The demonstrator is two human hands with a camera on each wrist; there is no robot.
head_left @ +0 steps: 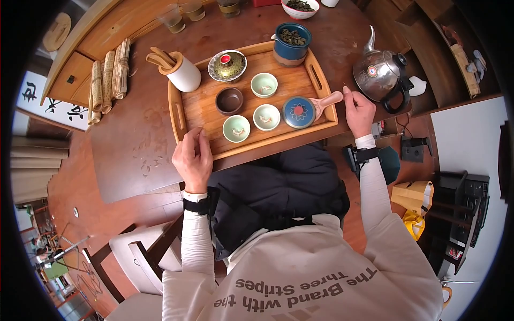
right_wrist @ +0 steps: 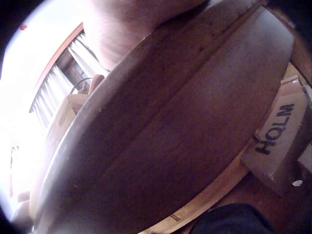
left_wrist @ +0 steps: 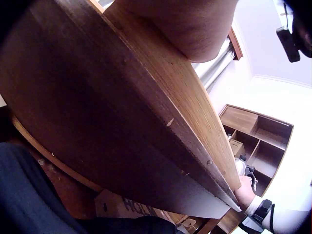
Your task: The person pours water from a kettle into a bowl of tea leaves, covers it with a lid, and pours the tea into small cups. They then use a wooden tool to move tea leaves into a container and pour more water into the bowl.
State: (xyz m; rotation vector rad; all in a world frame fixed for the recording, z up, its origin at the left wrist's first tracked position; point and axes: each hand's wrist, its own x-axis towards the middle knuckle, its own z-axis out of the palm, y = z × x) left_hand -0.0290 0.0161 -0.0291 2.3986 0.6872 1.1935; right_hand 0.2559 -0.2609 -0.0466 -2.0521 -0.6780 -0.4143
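Bamboo rolls [head_left: 104,80] lie toward the left edge of the table [head_left: 126,155]. The left hand [head_left: 193,160] rests at the tray's near left corner, fingers loosely bent around nothing. The tray [head_left: 273,140] sits along the table's near edge; only the head view shows its cups [head_left: 236,129]. A pink handle [head_left: 331,99] crosses the tray's right rim, ending near the right hand [head_left: 358,113], whose fingers are narrow, relaxed and unloaded. Farther right stands the kettle [head_left: 375,77]. Only the wrist views show a lettered box [right_wrist: 278,134] below the table.
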